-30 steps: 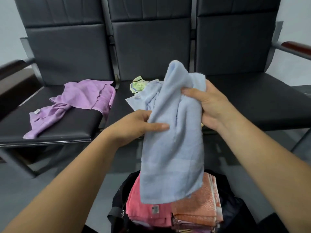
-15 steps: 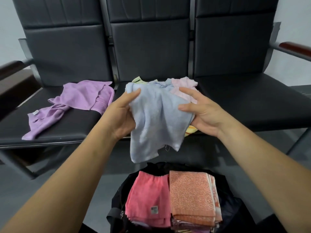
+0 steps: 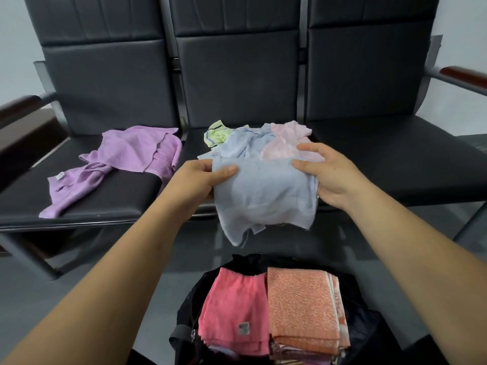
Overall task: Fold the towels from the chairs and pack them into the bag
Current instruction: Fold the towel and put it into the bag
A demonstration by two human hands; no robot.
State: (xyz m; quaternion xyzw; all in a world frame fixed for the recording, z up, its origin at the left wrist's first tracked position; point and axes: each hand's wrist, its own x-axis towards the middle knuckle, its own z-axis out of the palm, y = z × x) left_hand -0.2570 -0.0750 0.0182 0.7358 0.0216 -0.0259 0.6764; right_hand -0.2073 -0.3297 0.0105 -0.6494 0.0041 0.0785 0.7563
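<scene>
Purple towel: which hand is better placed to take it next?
Probably the left hand: the purple towel lies on its side, the right hand is farther; both now grip the blue towel.

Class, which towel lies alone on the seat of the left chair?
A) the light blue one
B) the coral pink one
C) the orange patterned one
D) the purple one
D: the purple towel lies crumpled alone on that seat, while the left hand and right hand hold the light blue towel.

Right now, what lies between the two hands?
In the head view, the light blue towel spans the gap, its top edge pinched by the left hand and the right hand.
</scene>
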